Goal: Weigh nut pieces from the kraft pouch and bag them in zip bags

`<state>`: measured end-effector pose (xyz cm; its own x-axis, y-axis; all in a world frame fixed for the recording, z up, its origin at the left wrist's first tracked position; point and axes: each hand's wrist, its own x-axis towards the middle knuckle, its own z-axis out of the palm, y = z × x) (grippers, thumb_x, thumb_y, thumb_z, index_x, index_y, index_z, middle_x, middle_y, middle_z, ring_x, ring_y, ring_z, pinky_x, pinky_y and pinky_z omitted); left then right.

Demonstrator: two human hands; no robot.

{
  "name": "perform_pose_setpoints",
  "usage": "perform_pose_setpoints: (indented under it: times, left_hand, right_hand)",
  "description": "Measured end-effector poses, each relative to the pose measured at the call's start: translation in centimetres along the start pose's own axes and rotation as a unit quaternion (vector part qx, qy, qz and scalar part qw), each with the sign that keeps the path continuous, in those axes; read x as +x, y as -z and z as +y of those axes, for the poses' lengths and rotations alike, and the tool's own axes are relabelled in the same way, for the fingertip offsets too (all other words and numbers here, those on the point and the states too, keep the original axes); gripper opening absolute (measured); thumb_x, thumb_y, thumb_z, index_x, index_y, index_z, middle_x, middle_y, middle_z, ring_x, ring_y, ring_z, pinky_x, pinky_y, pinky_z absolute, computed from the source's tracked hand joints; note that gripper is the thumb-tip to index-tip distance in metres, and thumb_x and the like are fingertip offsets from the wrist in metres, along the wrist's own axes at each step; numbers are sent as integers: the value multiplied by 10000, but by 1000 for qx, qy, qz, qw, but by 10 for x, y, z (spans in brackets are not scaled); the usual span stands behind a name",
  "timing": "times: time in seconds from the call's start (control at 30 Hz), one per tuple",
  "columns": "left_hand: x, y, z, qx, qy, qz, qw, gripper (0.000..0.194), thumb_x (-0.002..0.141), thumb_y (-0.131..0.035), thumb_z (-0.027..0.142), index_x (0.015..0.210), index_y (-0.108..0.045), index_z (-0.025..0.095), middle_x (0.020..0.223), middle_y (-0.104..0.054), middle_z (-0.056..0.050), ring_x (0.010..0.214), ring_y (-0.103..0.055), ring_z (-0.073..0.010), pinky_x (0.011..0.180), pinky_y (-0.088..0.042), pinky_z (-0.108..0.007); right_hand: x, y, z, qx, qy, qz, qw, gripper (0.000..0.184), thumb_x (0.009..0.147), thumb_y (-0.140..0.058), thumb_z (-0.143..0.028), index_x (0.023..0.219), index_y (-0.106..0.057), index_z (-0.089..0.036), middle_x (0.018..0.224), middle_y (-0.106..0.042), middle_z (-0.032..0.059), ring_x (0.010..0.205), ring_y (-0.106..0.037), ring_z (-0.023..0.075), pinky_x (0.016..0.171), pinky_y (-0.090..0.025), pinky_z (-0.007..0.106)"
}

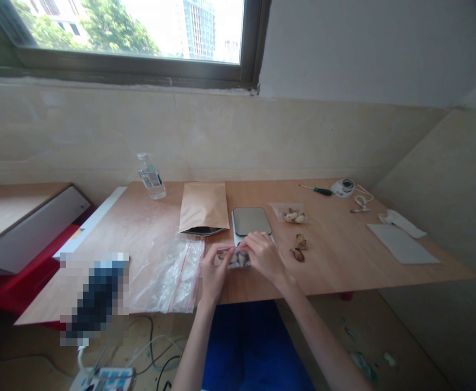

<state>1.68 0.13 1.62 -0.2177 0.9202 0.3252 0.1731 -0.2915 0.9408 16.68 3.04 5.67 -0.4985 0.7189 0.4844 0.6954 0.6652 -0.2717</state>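
Both my hands grip the top edge of a small clear zip bag [234, 258] with brownish, mushroom-like pieces inside. My left hand [213, 271] pinches its left side between thumb and fingers. On the right part of the same edge, the fingers of my right hand [262, 254] are pressed together. Just beyond the bag sits a digital scale [252, 221], its front partly hidden by my right hand. Several empty clear zip bags [172, 277] lie to the left of my left hand. To the right are two loose brown dried pieces [298, 254].
Another filled clear bag [293, 214] lies right of the scale. A brown paper pouch [204, 206] and a water bottle [152, 178] are at the back left. Farther right are a screwdriver [322, 191], a white camera [345, 187] and white paper [402, 243]. A power strip [107, 378] lies below.
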Motion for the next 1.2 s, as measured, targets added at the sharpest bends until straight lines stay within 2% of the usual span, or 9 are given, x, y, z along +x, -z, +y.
perform_pose_setpoints:
  times: [0.17,0.33,0.6,0.7,0.9,1.07,1.2]
  left_hand:
    - [2,4,2,-3,5,19,1000,175,783,-634,358,832,-665,192,831,-671,-37,809,-622,-181,749,-482,-298]
    - [0,6,2,1,3,18,1000,187,773,-644,364,819,-676,186,810,-670,-41,803,-617,-188,741,-486,-306]
    - [1,1,2,-32,4,-4,999,176,773,-647,353,804,-710,192,830,-675,-48,813,-621,-191,766,-464,-304]
    - [1,2,3,-29,0,-15,999,165,778,-645,340,804,-705,189,832,-668,-49,820,-616,-190,766,-459,-302]
    - [-2,1,4,-20,-12,-22,999,145,778,-649,327,792,-709,195,822,-680,-49,814,-626,-191,752,-464,-300]
    - [-6,-1,2,-2,-31,-31,999,131,797,-632,312,812,-706,204,834,-694,-50,830,-629,-194,771,-470,-318]
    - [-8,-1,3,37,-54,-34,997,160,809,-616,329,816,-713,202,838,-704,-51,842,-631,-199,779,-471,-331]
  right_hand:
    - [-2,9,7,79,-15,-12,997,92,901,-537,-242,863,-605,-193,851,-661,26,816,-584,180,768,-398,303]
    - [-5,9,16,83,-24,1,996,149,880,-533,-134,761,-599,-194,769,-649,22,762,-574,179,737,-410,297]
    - [-7,2,9,21,-9,35,999,242,866,-428,-48,726,-560,-195,718,-594,42,726,-528,202,694,-382,311]
    - [-8,3,9,28,-7,19,999,216,887,-436,-76,760,-574,-185,747,-614,45,738,-537,200,705,-385,313]
    - [-7,13,1,73,1,-34,997,93,906,-525,-244,913,-606,-201,906,-667,38,858,-579,194,793,-399,317]
    - [-5,18,-2,71,-5,-40,997,132,902,-504,-153,836,-611,-192,831,-658,32,805,-571,183,756,-394,306]
    - [-7,13,0,51,-9,-22,998,165,869,-509,-91,750,-578,-181,773,-640,32,773,-555,189,733,-375,309]
